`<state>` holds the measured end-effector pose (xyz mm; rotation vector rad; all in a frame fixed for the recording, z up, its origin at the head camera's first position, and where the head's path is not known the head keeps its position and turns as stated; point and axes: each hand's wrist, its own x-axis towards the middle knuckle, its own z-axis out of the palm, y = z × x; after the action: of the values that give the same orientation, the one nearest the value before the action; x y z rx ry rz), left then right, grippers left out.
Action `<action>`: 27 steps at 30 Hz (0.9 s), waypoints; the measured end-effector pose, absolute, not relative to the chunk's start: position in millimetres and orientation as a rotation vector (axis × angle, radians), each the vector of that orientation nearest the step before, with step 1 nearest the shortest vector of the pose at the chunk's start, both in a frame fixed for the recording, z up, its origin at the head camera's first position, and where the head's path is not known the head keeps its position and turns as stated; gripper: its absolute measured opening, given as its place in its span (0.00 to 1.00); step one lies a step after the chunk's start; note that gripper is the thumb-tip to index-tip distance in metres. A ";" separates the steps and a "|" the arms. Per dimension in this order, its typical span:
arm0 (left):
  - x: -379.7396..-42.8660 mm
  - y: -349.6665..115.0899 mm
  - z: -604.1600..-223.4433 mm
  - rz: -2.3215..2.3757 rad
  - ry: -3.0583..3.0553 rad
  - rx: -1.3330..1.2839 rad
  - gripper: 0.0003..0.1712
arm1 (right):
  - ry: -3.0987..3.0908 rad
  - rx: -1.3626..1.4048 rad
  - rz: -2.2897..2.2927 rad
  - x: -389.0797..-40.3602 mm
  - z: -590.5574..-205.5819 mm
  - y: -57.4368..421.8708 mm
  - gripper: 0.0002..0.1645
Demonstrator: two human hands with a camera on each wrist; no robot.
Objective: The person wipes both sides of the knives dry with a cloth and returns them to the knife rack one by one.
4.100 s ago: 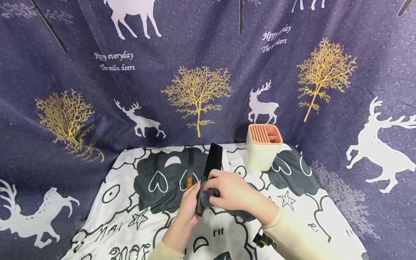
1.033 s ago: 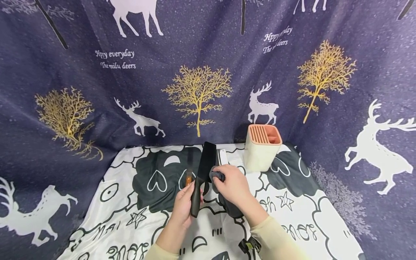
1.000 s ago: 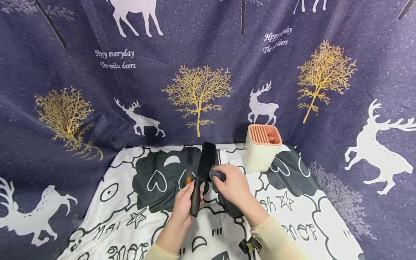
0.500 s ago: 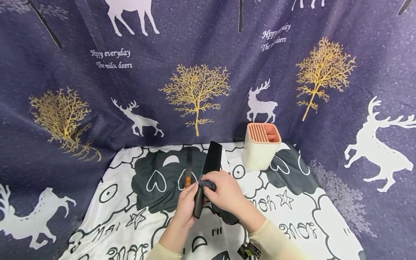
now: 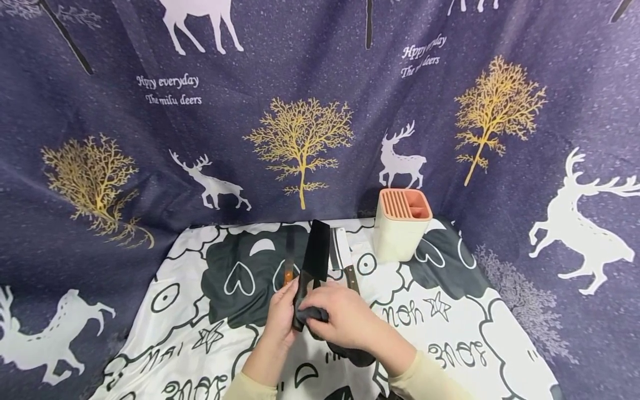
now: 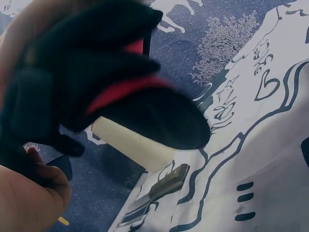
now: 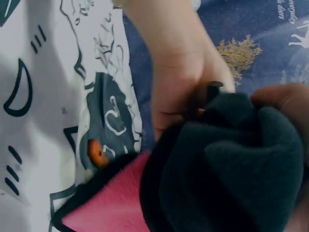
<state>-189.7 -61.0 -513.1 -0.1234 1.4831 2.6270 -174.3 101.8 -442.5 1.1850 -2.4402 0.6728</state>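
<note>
My left hand [image 5: 281, 312] grips the handle of a black-bladed kitchen knife [image 5: 316, 250], its blade pointing away from me and up. In my right hand [image 5: 346, 315] is a bunched dark cloth [image 5: 312, 315], pressed against the knife's handle beside my left fingers. A loose end of the cloth hangs below my right hand. Both wrist views show a red-pink underside on the cloth [image 7: 231, 159], which covers most of the knife there. Much of the handle is hidden behind the hands and cloth.
Right of the held knife lies a knife with a dark wooden handle [image 5: 351, 278] and a bright blade. An orange-handled knife [image 5: 288, 276] lies to the left. A cream knife block [image 5: 400, 239] with an orange slotted top stands at the back right, near the deer-print curtain [image 5: 225, 139].
The cloth in my right hand has gone from beside the blade's base to the handle, then further down it towards me. The blade has swung right and back left. My left hand keeps its grip.
</note>
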 end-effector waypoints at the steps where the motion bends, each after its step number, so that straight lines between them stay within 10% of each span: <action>1: -190.2 -61.1 -513.9 2.630 1.480 -0.118 0.31 | -2.441 1.192 0.707 -175.0 -440.8 102.9 0.13; 27: -180.8 -51.7 -514.2 2.583 1.431 -0.216 0.19 | -2.496 0.740 0.890 -186.6 -463.1 83.6 0.18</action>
<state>-180.8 -51.7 -514.2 -0.2162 1.4307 2.5828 -186.6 83.6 -463.1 0.7397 -2.4957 0.8899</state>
